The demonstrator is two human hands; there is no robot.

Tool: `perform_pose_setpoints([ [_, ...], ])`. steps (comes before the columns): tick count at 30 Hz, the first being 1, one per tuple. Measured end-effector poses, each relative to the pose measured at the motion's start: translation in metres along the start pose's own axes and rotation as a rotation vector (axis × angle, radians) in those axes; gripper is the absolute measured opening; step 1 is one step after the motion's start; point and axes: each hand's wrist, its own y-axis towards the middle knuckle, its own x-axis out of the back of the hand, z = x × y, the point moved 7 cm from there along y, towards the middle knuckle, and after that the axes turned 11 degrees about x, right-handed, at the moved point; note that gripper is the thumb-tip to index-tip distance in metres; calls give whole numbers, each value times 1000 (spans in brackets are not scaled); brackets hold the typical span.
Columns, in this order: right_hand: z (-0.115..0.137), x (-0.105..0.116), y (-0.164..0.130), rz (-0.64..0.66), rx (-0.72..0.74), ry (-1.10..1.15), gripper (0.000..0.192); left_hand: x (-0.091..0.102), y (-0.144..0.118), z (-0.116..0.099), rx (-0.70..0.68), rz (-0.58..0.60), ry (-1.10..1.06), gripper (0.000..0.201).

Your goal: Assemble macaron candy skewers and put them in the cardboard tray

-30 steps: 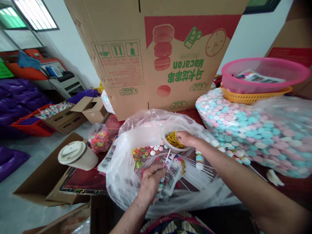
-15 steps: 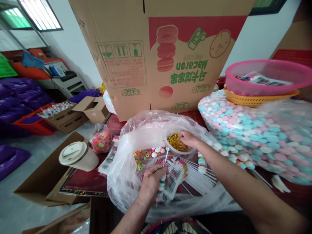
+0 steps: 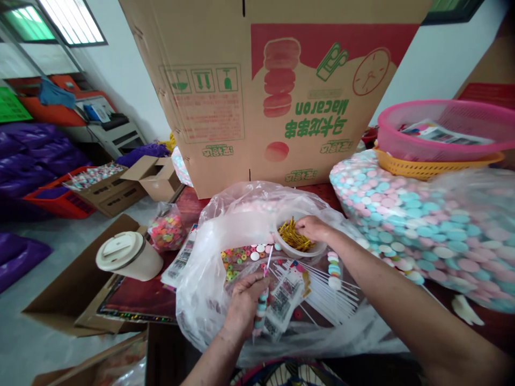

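Observation:
My left hand [image 3: 243, 301] grips a candy skewer [image 3: 262, 300], a white stick threaded with pastel discs inside a printed clear sleeve. It is held over an open plastic bag [image 3: 209, 268]. My right hand [image 3: 313, 229] reaches into a small clear bowl [image 3: 300, 249] of gold twist ties [image 3: 293, 236], fingers pinched on the ties. Loose coloured ring candies [image 3: 235, 260] and white discs lie between the hands. Bare white sticks [image 3: 333, 289] and another filled skewer [image 3: 332, 266] lie to the right.
A tall Macaron carton [image 3: 273, 91] stands behind the bag. A big bag of pink and blue candies [image 3: 422, 225] fills the right, with pink and yellow baskets [image 3: 438, 134] on top. At left are a lidded cup [image 3: 126, 257], a small candy bag [image 3: 167, 231], open boxes [image 3: 132, 182].
My left hand has drawn the skewer slightly down and toward me. My right hand stays in the bowl of ties, shifting a little.

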Motion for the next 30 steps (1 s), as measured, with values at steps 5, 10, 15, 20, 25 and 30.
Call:
perform_pose_setpoints([
  [5, 19, 19, -33, -139, 77, 114, 19, -4, 1, 0, 22, 62, -91, 26],
  [10, 29, 13, -58, -218, 164, 160, 19, -13, 0, -6, 6, 74, -102, 24],
  [15, 15, 21, -36, -333, 170, 94, 14, -25, -3, -4, -3, 117, -114, 26],
  [20, 15, 29, -30, -374, 241, 111, 19, -19, -5, 2, 13, 86, -87, 29],
  [25, 31, 39, -56, -383, 240, 192, 22, -19, -5, -2, -6, 88, -141, 28],
  [30, 85, -12, -116, -33, 343, 539, 30, -23, -5, -8, -52, 91, -125, 23],
])
